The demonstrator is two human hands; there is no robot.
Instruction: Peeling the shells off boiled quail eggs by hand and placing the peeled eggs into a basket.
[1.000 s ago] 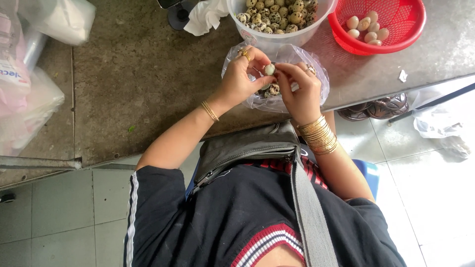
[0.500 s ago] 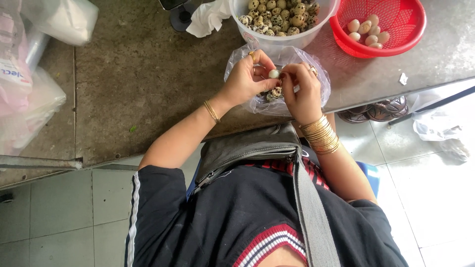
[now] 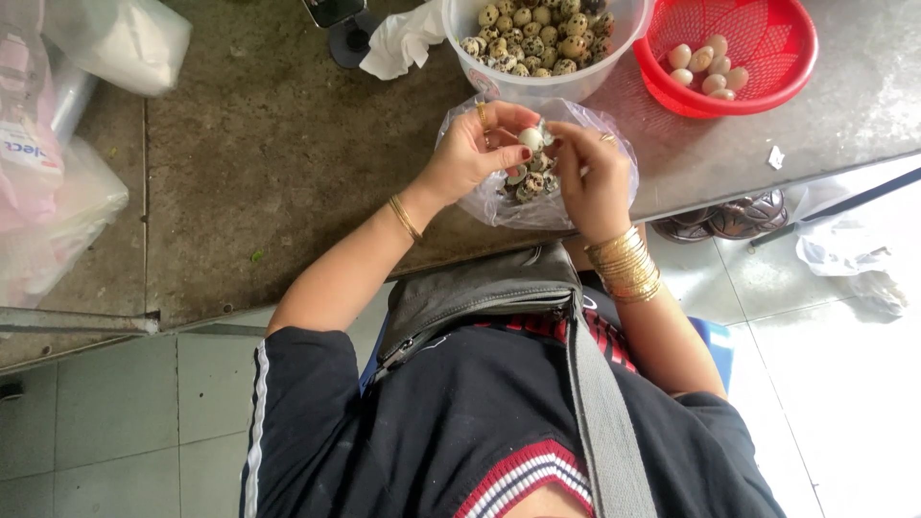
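Head view: left hand (image 3: 470, 153) and right hand (image 3: 593, 177), fingers closed, pinch a small pale egg (image 3: 530, 138) over a clear shell-filled bag (image 3: 537, 206) below the white speckled-egg bowl (image 3: 547, 86); red basket (image 3: 767, 91) right, pink-labelled clear packages (image 3: 38, 173) far left.

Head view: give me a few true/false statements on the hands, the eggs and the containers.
1. Fingertips of the left hand and the right hand meet on one small pale quail egg. True.
2. The red basket holds speckled eggs. False: its eggs are plain and pale; the speckled ones fill the white bowl.
3. The hands are over a clear plastic bag with speckled shell pieces in it. True.
4. The right wrist is bare. False: it wears a stack of gold bangles.
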